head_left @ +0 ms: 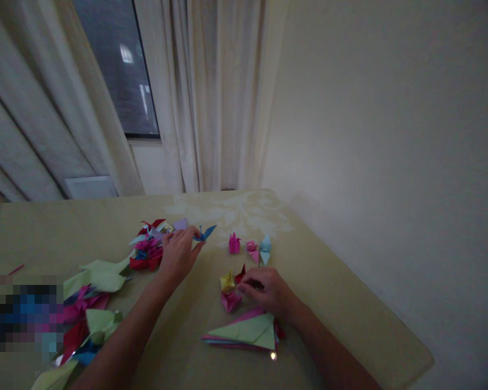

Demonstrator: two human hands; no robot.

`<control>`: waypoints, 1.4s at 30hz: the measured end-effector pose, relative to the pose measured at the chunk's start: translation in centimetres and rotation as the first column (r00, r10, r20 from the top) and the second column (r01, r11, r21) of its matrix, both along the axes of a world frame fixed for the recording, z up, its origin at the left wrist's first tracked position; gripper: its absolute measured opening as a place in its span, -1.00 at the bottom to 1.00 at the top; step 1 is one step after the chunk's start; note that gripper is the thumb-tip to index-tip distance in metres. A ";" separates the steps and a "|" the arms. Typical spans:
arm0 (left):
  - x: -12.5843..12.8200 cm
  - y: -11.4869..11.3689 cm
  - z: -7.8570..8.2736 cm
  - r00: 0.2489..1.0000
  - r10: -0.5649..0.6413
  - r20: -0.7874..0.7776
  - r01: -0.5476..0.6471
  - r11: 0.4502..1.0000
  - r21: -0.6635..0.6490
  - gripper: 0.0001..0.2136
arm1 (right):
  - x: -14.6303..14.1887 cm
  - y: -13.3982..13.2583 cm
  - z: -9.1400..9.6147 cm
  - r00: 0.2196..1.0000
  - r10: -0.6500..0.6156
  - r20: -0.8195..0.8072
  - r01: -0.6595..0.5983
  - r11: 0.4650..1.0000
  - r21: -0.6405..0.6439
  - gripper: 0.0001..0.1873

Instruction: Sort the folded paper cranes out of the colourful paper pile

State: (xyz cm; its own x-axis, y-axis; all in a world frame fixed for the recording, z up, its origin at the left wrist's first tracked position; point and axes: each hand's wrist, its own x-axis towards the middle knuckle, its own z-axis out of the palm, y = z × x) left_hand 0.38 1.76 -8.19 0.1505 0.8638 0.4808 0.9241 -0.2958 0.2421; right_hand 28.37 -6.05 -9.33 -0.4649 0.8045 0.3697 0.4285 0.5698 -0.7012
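The left hand (181, 250) holds a blue folded-paper crane (205, 234).
The right hand (266, 290) is near a small yellow folded-paper piece (227, 281).

My paper bird (206, 234) at eleven o'clock is blue; the yellowish tablecloth (179, 333) shows me pale leafy patterning at twelve.

Curtains (223, 97): pale, hanging in long folds on both sides of the window
Window (106, 54): dark glass with bright patches, black frame
Panel (91, 187): whitish, low against the left curtain, beyond the table's far edge
Wall (370, 135): plain, pale, along the right
Table (341, 303): yellowish-green, paler leafy pattern near the far edge
Strip (15, 270): thin, reddish, at far left
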 end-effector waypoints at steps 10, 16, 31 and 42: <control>3.9 -1.9 0.6 0.964 -0.256 0.067 0.256 0.967 0.007 -0.77 | 0.0 0.0 0.4 0.990 -0.122 -0.063 0.123 0.992 0.007 -0.67; 3.8 -1.9 0.2 0.934 -0.353 -0.049 0.343 0.928 -0.142 -0.71 | -0.1 0.1 0.2 0.990 -0.133 -0.054 0.133 0.991 -0.006 -0.69; 5.2 -1.8 -2.2 0.743 -0.556 0.372 0.644 0.744 -0.176 -0.47 | -0.2 -0.2 0.7 0.989 -0.142 -0.041 0.142 0.990 -0.010 -0.60; 4.9 -1.5 -2.5 0.694 -0.487 0.530 0.667 0.713 -0.217 -0.46 | -0.2 -0.1 0.4 0.990 -0.139 -0.030 0.139 0.990 0.005 -0.61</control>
